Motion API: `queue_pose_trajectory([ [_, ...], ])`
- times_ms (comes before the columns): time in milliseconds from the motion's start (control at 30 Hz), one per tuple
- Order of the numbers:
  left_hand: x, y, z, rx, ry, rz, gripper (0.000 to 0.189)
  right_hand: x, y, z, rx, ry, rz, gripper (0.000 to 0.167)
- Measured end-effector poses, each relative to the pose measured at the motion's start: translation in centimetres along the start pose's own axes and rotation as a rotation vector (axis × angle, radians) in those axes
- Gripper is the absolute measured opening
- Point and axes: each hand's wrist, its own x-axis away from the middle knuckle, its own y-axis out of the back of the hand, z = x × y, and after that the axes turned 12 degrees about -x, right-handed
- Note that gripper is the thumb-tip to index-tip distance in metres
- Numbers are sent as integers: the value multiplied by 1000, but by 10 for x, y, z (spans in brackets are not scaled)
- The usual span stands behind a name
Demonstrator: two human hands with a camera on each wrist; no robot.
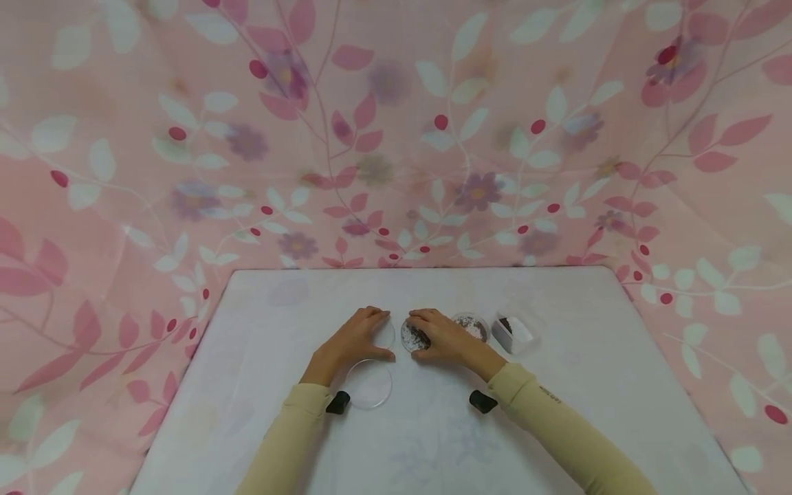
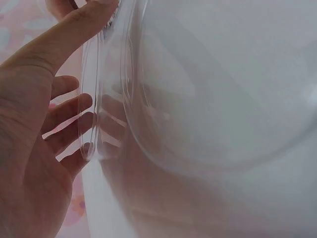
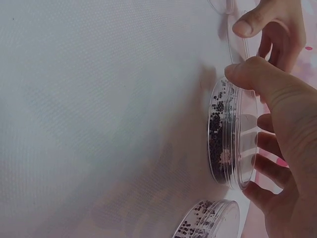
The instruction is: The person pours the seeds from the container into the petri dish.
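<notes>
My left hand holds a clear petri dish by its rim, thumb on the near side and fingers on the far side. In the left wrist view no filling shows in that dish. My right hand grips a second petri dish, which has small dark grains and white bits inside. The right wrist view shows this dish with a clear lid, thumb and fingers around its edge. The two dishes stand close together, slightly apart.
Nearer the body, a clear round petri dish part lies by the left wrist. Right of the right hand are another grain-filled dish and a clear plastic box with dark and white contents. A floral curtain hangs behind the white table.
</notes>
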Motion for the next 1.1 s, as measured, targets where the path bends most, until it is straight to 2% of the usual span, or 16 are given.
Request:
queue_pose_trajectory([
  [200,12,-1,12,24,33,5,105,1,-1,-2,-2,-26,19,70],
  [433,25,6,24,94,73,-43,101,-1,2,0,-19,-38,-6,69],
  [733,32,5,30,121,81,-70,93,-1,1,-1,-21,-39,6,70],
  [1100,35,0,33,130,101,-75,93,0,0,0,-18,-42,14,70],
])
